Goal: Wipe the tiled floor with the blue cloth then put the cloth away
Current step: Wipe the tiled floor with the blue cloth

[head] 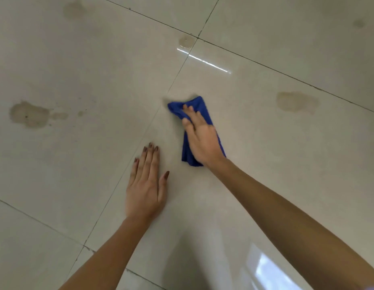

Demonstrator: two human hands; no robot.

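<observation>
A folded blue cloth [199, 105] lies on the glossy beige tiled floor [265, 143] near the middle of the view. My right hand [199, 137] lies flat on top of the cloth with straight fingers, pressing it to the tile and covering its middle. My left hand [147, 185] rests palm down on the floor, fingers straight, a short way left of and nearer than the cloth, not touching it.
Dull brownish stains mark the floor: a large one at the left [29, 115], one at the right [296, 101], a round ring at a grout crossing [186, 41], and a faint one at top left [74, 9]. Dark grout lines cross the tiles.
</observation>
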